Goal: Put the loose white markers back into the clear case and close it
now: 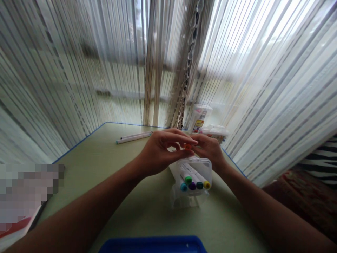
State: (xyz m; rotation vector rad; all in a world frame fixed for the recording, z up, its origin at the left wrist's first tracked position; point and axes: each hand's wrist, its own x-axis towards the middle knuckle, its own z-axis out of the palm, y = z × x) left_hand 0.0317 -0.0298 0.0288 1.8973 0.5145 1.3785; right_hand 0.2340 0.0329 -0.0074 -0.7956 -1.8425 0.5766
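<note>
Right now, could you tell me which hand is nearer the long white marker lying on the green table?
Left. The left hand is just right of the long white marker; the right hand is farther right.

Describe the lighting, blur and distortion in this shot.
Head view: strong backlight through the curtains washes out the upper right and leaves the left hand and right hand, pinching the orange-capped marker, dim; the wide lens bows the curtain lines; a pixelated patch hides the lower left; the marker case is fairly sharp.

Markers [193, 178] in case [208, 168] on table [110, 168]
</note>
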